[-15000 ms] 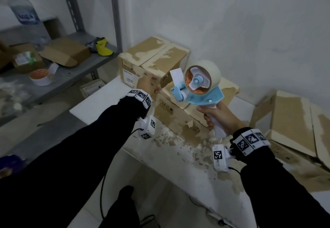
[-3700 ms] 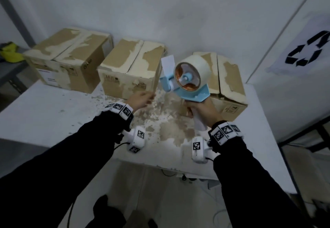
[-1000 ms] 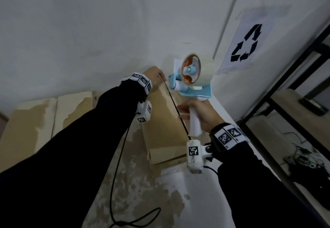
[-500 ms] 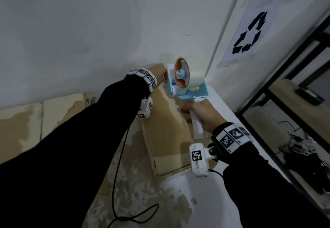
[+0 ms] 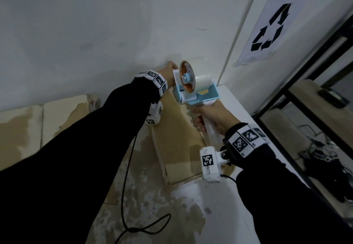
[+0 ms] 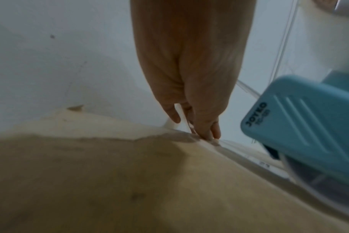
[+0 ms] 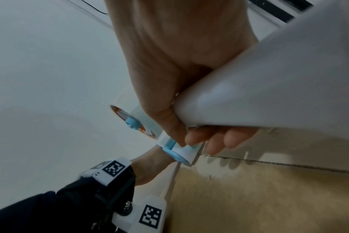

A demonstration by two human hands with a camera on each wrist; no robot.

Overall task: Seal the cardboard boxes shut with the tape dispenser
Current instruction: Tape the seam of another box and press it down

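Note:
The cardboard box (image 5: 177,129) lies against the wall with its top flaps down. My right hand (image 5: 212,115) grips the white handle of the blue tape dispenser (image 5: 193,83), whose roller end sits at the box's far edge on the seam. My left hand (image 5: 170,72) reaches over that far edge beside the dispenser. In the left wrist view its straight fingers (image 6: 205,130) press the clear tape's end down onto the far edge of the box (image 6: 110,173), with the dispenser (image 6: 301,126) just to their right. The right wrist view shows the handle (image 7: 269,78) in my fist.
A second cardboard box (image 5: 57,121) stands to the left against the wall. The white table (image 5: 219,205) has peeled brown patches, and a black cable (image 5: 133,230) lies on it. To the right stands a black metal rack (image 5: 305,83) with cables below.
The dispenser came down from above the box to its far edge. My left hand carried the tape's end back over that edge to the wall.

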